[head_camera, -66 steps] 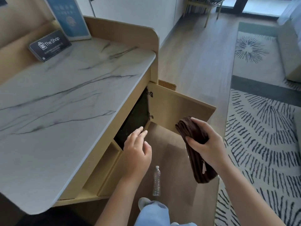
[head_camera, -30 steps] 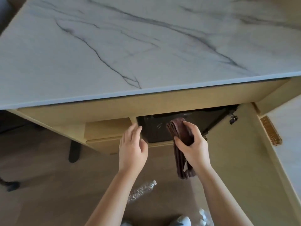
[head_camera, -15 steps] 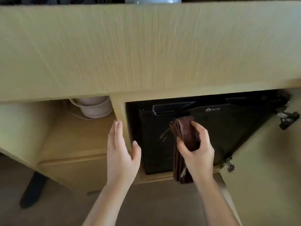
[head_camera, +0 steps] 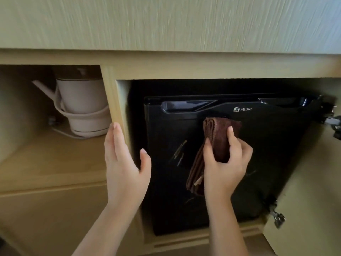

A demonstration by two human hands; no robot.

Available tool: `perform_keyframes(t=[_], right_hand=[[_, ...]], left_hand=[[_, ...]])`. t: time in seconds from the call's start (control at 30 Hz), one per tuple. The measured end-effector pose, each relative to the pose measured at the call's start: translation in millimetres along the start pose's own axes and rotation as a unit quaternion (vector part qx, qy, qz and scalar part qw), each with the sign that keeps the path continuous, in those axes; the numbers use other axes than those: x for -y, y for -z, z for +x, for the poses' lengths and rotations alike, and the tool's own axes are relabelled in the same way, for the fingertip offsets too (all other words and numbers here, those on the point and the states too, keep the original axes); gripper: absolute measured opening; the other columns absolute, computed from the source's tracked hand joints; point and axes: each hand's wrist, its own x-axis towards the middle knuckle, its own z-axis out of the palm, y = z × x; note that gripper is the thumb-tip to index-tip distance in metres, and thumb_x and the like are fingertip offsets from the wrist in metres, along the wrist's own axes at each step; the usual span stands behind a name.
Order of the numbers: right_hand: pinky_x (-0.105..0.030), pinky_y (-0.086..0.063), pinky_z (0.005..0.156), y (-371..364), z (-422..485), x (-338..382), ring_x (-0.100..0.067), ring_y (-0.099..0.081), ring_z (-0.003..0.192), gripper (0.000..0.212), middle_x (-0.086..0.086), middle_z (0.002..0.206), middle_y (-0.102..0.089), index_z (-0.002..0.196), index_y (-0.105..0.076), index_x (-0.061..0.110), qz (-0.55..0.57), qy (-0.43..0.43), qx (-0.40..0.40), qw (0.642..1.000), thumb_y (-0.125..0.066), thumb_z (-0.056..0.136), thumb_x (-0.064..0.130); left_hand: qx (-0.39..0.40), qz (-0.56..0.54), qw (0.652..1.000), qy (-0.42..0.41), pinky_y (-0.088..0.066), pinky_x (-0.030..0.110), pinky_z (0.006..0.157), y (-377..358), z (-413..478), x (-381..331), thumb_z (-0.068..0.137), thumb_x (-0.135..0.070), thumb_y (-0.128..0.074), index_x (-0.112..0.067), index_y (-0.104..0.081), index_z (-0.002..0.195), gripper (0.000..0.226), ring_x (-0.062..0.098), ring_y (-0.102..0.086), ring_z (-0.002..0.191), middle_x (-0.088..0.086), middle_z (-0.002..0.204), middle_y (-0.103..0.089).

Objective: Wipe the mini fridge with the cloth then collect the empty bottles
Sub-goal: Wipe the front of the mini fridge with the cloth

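Cloth [head_camera: 218, 137], folded, in right hand [head_camera: 225, 169] grip, perhaps against glossy fridge [head_camera: 276, 145]; left hand [head_camera: 125, 167] flat.

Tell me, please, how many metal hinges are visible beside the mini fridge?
2. The upper hinge sits at the right edge by the top corner of the mini fridge; the lower hinge is below, near the base. Others may be hidden.

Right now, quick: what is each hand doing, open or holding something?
Left hand: open, fingers straight, holding nothing, beside the cabinet divider.
Right hand: gripping the brown cloth against the mini fridge door.
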Motion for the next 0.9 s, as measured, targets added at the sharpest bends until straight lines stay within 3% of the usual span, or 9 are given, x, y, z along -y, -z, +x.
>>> perform_keyframes(t=[0.13,0.27,0.43,0.57,0.77,0.9], right_hand=[[-0.003,-0.037,0.077,-7,-5,-13,0.001,-0.04,0.098,0.052,-0.017,0.116,-0.045,0.127,-0.051,0.012,-0.072,0.059,-0.008,0.996,-0.061,0.08,0.031],[-0.023,-0.044,0.081,-10,-8,-10,-0.013,-0.046,0.101,0.055,-0.019,0.12,-0.043,0.133,-0.046,0.011,-0.097,0.072,-0.007,0.993,-0.057,0.083,0.032],[-0.032,-0.044,0.083,-14,-13,-9,-0.025,-0.046,0.11,0.061,-0.018,0.129,-0.036,0.139,-0.036,0.02,-0.104,0.057,0.017,0.993,-0.047,0.087,0.049],[-0.029,-0.042,0.082,-19,-7,-8,-0.014,-0.041,0.105,0.053,-0.017,0.125,-0.039,0.139,-0.034,0.024,-0.084,0.061,-0.005,0.995,-0.045,0.091,0.041],[-0.023,-0.041,0.081,-24,-5,-10,-0.011,-0.042,0.102,0.051,-0.019,0.119,-0.042,0.134,-0.043,0.018,-0.066,0.069,-0.031,0.995,-0.058,0.087,0.03],[-0.025,-0.044,0.079,-31,-23,-10,-0.009,-0.042,0.101,0.051,-0.015,0.12,-0.04,0.133,-0.045,0.018,-0.074,0.092,-0.002,0.993,-0.058,0.085,0.03]], left_hand=[[0.006,-0.001,1.0,-0.017,-0.036,0.047,0.104,0,-3,8,0.088,-0.011,-0.054,-0.01,-0.009,0.147,0.074,0.027,-0.024,0.137,0.011,0.151,-0.017],[0.005,-0.001,0.999,-0.035,-0.033,0.036,0.103,3,-2,9,0.087,-0.011,-0.056,-0.01,-0.011,0.146,0.075,0.025,-0.023,0.137,0.011,0.15,-0.018],[0.008,-0.017,0.999,-0.028,-0.042,0.047,0.1,2,-2,6,0.083,-0.009,-0.061,-0.015,-0.01,0.147,0.082,0.012,-0.014,0.137,0.002,0.152,-0.015],[0.005,-0.018,0.999,-0.043,-0.036,0.043,0.105,3,-2,7,0.082,-0.007,-0.061,-0.018,-0.008,0.146,0.084,0.006,-0.011,0.135,-0.012,0.142,-0.011],[0.011,-0.031,0.997,-0.075,-0.028,0.033,0.107,5,-1,17,0.08,-0.003,-0.062,-0.027,-0.006,0.143,0.088,0.0,-0.01,0.135,-0.018,0.142,-0.011],[0.014,-0.023,0.994,-0.106,-0.023,0.026,0.105,5,1,29,0.077,-0.015,-0.054,-0.024,-0.009,0.146,0.083,0.0,-0.011,0.137,-0.02,0.144,-0.013]])
